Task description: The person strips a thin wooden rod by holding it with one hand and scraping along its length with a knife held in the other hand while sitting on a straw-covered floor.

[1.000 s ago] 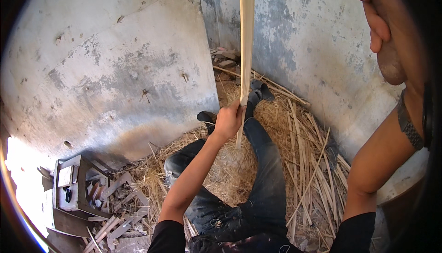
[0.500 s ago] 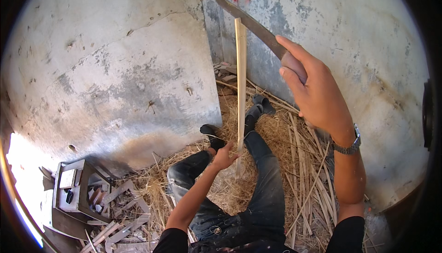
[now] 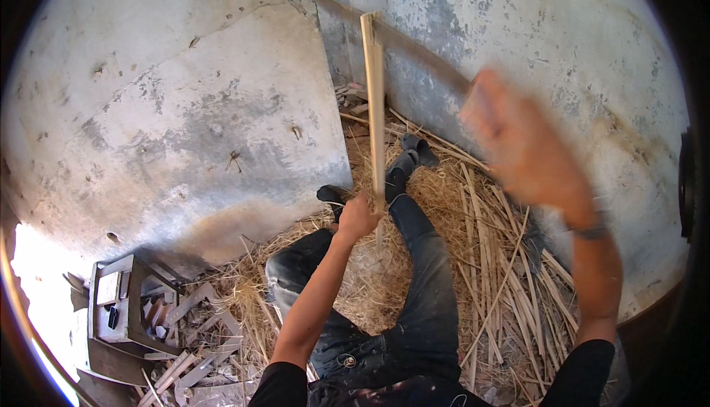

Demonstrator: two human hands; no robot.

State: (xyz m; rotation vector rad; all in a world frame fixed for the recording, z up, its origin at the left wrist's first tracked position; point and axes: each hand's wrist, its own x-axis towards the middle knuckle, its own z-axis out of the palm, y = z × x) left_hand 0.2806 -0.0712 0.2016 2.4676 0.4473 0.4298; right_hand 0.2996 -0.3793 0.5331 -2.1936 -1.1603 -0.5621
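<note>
My left hand (image 3: 358,218) is closed round the lower part of a pale split strip of wood or bamboo (image 3: 376,111), which stands upright between my legs. A split runs down from its top end. My right hand (image 3: 521,144), smeared by motion, grips the handle of a long machete (image 3: 414,48). The blade reaches to the upper left and crosses the strip just below its top; whether it is in the split or behind the strip I cannot tell.
Fine shavings (image 3: 355,281) cover the floor around my legs. Long thin strips (image 3: 488,259) lie to the right. A wooden stool (image 3: 122,303) and scrap wood (image 3: 200,366) are at lower left. Bare plaster walls (image 3: 185,111) meet in the corner ahead.
My right hand has moved right and slightly down with the machete. My left hand has risen, and the strip's top has shifted up and left and now shows a split.
</note>
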